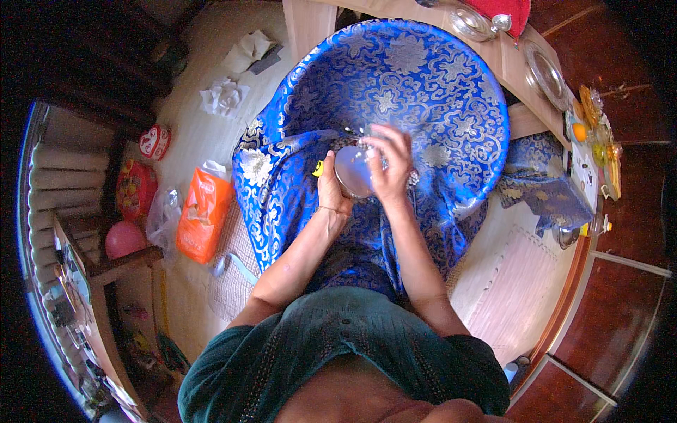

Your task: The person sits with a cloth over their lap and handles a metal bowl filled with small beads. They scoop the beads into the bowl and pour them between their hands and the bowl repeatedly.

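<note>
My left hand (333,191) grips the left rim of a round silvery metal piece (353,170), which looks like a shallow dish or plate. A small yellow thing (318,168) shows beside my left thumb. Over the metal piece's right side is my right hand (390,161), blurred, its fingers curved and apart; its palm is hidden. Small pale bead-like bits (361,154) show by its fingertips, too blurred to tell whether they are held. Blue brocade cloth (404,55) with silvery flowers spreads beneath both hands, dipping inside a round raised rim and draping over my lap.
A wooden table (505,63) at the upper right bears metal rings (546,74) and a red cloth (502,13). Left on the floor are an orange plastic pack (203,217), a clear bag (165,214), crumpled paper (224,97) and a pink balloon (125,239). Foam mats (515,291) lie at right.
</note>
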`<state>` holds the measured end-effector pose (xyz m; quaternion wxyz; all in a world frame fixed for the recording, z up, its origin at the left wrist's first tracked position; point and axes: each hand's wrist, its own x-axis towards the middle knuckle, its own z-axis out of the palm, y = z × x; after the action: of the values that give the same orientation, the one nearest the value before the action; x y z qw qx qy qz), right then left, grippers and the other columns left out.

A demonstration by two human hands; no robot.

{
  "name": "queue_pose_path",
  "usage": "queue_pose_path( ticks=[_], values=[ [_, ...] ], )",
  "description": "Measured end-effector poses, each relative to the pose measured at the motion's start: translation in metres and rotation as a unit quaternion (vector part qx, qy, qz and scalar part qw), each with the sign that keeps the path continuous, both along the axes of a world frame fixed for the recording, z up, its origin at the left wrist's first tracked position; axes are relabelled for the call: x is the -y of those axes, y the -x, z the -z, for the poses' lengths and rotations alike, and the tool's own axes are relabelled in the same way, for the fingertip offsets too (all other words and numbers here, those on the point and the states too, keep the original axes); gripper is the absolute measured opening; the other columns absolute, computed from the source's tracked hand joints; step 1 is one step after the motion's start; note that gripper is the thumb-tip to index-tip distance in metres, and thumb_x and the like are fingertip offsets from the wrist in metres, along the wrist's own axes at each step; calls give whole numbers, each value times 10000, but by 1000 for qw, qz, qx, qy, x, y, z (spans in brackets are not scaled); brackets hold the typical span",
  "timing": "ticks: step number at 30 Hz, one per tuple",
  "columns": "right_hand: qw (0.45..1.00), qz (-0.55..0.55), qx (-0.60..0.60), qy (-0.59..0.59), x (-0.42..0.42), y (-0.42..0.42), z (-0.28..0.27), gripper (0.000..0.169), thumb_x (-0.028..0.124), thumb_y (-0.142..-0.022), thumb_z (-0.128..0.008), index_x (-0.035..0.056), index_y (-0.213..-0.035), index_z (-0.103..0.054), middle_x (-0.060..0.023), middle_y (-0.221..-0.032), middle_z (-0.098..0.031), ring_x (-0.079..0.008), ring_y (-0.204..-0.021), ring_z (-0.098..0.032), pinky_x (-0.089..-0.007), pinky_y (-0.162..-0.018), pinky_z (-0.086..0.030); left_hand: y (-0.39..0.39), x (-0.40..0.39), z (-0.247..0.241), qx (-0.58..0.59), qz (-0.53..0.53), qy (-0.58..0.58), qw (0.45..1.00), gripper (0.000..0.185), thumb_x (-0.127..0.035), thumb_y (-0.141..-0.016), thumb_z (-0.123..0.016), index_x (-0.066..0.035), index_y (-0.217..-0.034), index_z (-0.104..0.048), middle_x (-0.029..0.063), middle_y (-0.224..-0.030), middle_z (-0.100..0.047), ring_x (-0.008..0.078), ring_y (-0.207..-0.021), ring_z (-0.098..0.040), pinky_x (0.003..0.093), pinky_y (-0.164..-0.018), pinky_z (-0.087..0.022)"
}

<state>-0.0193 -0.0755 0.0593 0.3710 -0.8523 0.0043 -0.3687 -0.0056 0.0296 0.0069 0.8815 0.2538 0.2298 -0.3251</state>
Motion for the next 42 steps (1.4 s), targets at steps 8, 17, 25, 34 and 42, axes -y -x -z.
queue_pose_path(
  ticks=[8, 17, 25, 34, 42],
  values=[
    [983, -162, 47, 79, -21, -63, 4, 61, 129, -658, -570, 75, -686, -565, -62, -814, -552, -233, -772, -537, -319, -662, -439, 48, -9, -22, -41, 113, -35, 992, 344, -350, -805, -436, -75, -1007, -481, 61, -962, -540, 180, -875, -520, 328, -765, -415],
    [871, -82, -398, -276, 50, -26, 170, 367, 347, -801, -438, 27, -907, -582, -127, -904, -574, -200, -884, -525, -327, -795, -378, 10, -74, -47, 11, -45, -61, 997, 541, -509, -746, -371, -53, -1025, -452, 114, -981, -534, 262, -922, -510, 411, -816, -385],
    [665, 8, -483, -569, 8, -15, 115, 499, 390, -732, -505, 32, -1076, -465, -122, -1117, -456, -219, -967, -471, -359, -751, -416, -5, -77, -36, 129, -124, -135, 975, 450, -457, -774, -370, -84, -1015, -446, 76, -945, -540, 229, -879, -522, 358, -778, -409],
    [447, -199, -34, -872, 1, -16, 92, 293, 307, -796, -436, 35, -815, -544, -98, -792, -580, -229, -745, -557, -317, -654, -464, -19, -25, -6, 245, -107, -309, 913, 241, -264, -782, -512, -35, -855, -532, 44, -785, -556, 121, -677, -525, 241, -623, -434],
    [461, -129, 113, -870, 10, 6, 18, 262, 278, -805, -420, 86, -632, -468, -27, -640, -485, -168, -639, -447, -293, -618, -391, -3, 24, 2, 14, -12, -34, 999, 305, -356, -780, -487, -72, -889, -509, 50, -850, -559, 157, -748, -549, 295, -660, -453]
  ],
)
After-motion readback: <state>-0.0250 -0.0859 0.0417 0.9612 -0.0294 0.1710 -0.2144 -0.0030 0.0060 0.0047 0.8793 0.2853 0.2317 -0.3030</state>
